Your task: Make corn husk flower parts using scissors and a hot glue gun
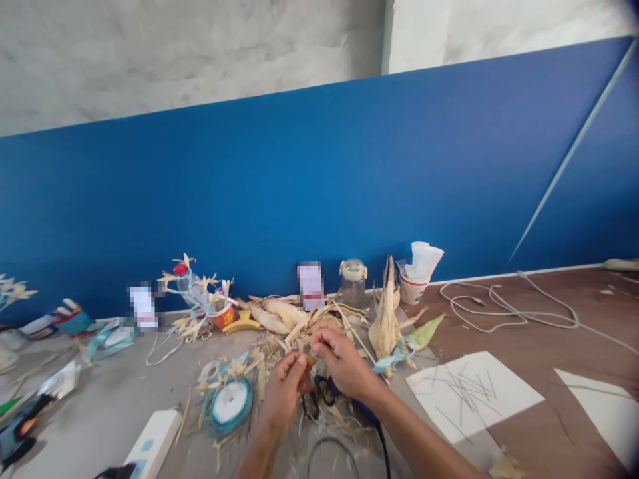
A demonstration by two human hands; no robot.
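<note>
Both hands meet over a heap of dry corn husk [294, 319] in the middle of the table. My left hand [289, 374] is closed in a pinch, and a small pale strip of corn husk [301, 346] shows at its fingertips. My right hand [342, 359] is closed too, its fingertips pinched just beside the left ones; what they hold is too small to make out. Below the hands lie black-handled scissors [310, 402], partly hidden. To their left rests a spool of blue ribbon [229, 404] with husk scraps around it.
Behind the heap stand a phone [310, 286], a clear jar [353, 283] and a paper cup [414, 290]. Thin sticks lie on white paper [439, 419] at right. A power strip [154, 442], a husk-flower branch [200, 306] and a white cable [524, 316] are around.
</note>
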